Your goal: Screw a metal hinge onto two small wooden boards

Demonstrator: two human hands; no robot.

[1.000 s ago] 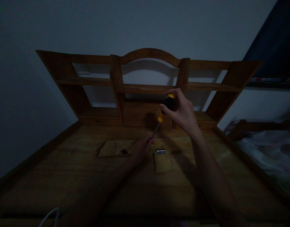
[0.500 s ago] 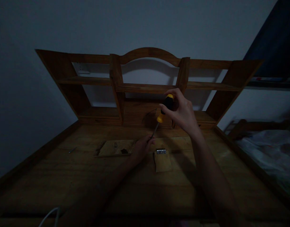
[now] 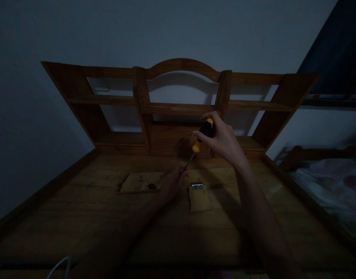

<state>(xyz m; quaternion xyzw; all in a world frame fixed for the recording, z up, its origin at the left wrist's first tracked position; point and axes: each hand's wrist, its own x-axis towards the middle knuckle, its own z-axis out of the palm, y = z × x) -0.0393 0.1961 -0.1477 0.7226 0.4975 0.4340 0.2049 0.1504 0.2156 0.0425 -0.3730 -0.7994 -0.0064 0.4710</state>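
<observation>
Hands work together: the right hand [image 3: 226, 142] grips the handle of the tilted screwdriver [image 3: 196, 146], apparently to turn it; the left hand [image 3: 174, 181] closes around its lower shaft, likely steadying the tip above the surface [image 3: 160, 240]. A metal hinge [image 3: 197, 186] lies nearby.

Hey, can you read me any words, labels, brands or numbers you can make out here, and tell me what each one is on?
There is no text that I can read.
Screwdriver: no lettering visible; the right hand covers part of its handle.
Metal hinge: too small and dark to tell.
</observation>
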